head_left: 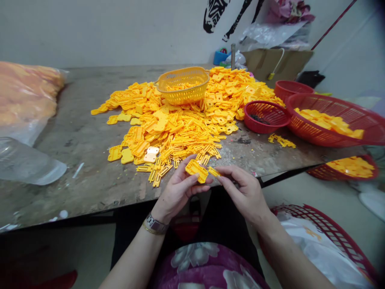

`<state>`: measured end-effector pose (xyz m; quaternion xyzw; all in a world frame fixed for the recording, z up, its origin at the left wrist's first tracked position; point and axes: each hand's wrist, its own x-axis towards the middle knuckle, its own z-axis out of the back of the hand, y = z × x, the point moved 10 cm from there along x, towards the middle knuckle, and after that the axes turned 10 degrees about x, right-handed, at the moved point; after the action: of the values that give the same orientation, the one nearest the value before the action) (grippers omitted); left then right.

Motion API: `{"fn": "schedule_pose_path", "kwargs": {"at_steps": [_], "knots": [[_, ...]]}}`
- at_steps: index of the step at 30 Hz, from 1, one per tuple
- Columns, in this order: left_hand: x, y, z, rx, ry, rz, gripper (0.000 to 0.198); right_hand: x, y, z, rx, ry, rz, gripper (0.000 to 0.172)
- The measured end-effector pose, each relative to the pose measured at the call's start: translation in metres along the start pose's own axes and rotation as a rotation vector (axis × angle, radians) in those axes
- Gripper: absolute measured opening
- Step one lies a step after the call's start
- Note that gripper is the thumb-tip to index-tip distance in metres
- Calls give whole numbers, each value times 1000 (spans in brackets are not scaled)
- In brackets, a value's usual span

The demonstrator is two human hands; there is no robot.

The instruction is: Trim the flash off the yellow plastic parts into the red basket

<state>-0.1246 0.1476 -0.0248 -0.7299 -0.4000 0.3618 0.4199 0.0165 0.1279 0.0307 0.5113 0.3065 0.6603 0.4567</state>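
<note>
My left hand [182,185] is closed on a yellow plastic shell piece [197,170], its ribbed inner side facing up. Between thumb and fingers, my right hand [242,190] pinches a small yellow slotted strip [213,171], close beside the shell piece's right end. Whether the two parts touch I cannot tell. Just beyond my hands spreads a heap of slotted yellow strips [188,136], with wider yellow shell pieces [140,140] at its left. One pale shell piece [151,154] lies face up at the heap's near edge.
A yellow basket [183,94] sits on the heap. To the right stand a small red basket [266,122] with dark bits and a big red basket [339,104] holding yellow parts. A clear plastic jar [30,164] lies at left near a filled bag [27,96].
</note>
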Motion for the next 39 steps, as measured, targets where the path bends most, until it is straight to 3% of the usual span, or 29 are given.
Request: {"fn": "schedule_pose_path", "kwargs": {"at_steps": [8,39], "knots": [[0,0,-1,70,-9,-47,54,-3,7,-12,26,30,13,19],[-2,3,-4,173,-10,-58,52,-8,12,-20,-11,18,33,21]]}}
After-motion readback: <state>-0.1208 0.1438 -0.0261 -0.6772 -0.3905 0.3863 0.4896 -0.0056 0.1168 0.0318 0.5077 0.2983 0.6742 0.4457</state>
